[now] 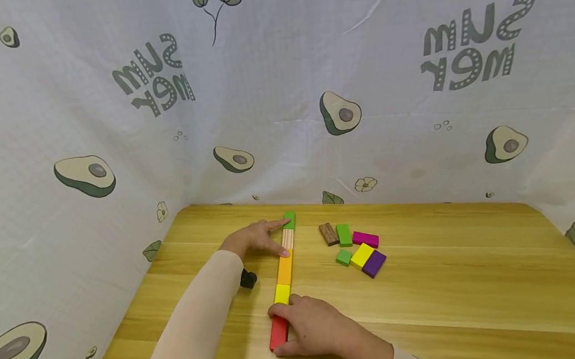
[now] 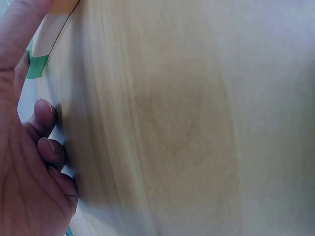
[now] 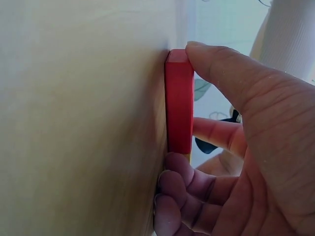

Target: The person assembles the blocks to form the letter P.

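"Summer", mirrored, is printed twice on the cloth (image 1: 271,91). Five blocks are laid in a row (image 1: 282,294) from near the table's (image 1: 474,266) far edge; six loose blocks (image 1: 362,255) lie rightward. The nearest, red block (image 1: 279,334) is gripped by the right hand (image 1: 320,324); the green block (image 1: 291,224) and orange block (image 1: 285,272) are touched by the left hand's (image 1: 259,239) spread finger and thumb.

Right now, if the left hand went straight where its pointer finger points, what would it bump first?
Probably the green block at the block row's far end. The left hand points its pointer finger there, seemingly touching, though depth is unclear.
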Available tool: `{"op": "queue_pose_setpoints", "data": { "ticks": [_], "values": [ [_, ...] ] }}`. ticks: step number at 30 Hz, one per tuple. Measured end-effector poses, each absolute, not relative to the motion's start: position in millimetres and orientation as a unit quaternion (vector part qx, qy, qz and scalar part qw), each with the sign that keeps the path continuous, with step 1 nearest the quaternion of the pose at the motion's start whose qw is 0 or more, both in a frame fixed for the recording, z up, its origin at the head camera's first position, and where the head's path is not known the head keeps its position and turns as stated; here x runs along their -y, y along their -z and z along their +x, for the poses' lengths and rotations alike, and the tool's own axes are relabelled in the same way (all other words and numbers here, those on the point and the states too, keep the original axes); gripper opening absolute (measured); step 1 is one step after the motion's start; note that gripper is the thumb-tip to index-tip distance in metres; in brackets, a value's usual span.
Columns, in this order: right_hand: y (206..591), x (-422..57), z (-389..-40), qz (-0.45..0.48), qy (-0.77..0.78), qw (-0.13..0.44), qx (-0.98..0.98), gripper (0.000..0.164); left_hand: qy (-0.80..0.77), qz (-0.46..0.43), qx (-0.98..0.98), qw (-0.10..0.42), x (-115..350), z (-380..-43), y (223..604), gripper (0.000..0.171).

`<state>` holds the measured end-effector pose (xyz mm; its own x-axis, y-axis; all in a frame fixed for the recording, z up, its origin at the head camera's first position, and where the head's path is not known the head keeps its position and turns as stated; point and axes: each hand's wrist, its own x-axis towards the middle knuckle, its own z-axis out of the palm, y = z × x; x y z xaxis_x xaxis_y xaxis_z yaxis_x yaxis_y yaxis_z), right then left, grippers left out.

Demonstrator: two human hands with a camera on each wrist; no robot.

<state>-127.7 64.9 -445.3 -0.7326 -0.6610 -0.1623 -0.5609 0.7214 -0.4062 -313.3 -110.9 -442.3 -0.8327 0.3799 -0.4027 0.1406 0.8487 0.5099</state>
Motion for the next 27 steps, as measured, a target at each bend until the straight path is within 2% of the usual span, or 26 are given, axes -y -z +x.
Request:
{"op": "queue_pose_setpoints", "data": {
  "ticks": [18,21,23,27],
  "values": [
    [442.3,-69.5,-140.5,-0.327,0.223,0.162,-0.904,0.062,-0.230,0.129,-0.930,0.255,115.9,-317.5,448.6,0.101],
    [437.6,-78.6,-155.7,-0.281,0.243,0.125,-0.920,0.053,-0.222,0.122,-0.933,0.255,115.2,-317.4,449.0,0.101],
    [436.2,-88.4,-169.1,-0.229,0.233,0.072,-0.942,0.048,-0.218,0.123,-0.935,0.253,114.1,-317.1,449.1,0.100],
    [440.9,-114.0,-201.5,-0.114,0.171,-0.034,-0.978,0.051,-0.220,0.137,-0.932,0.251,111.5,-316.4,448.3,0.099]
  ]
}}
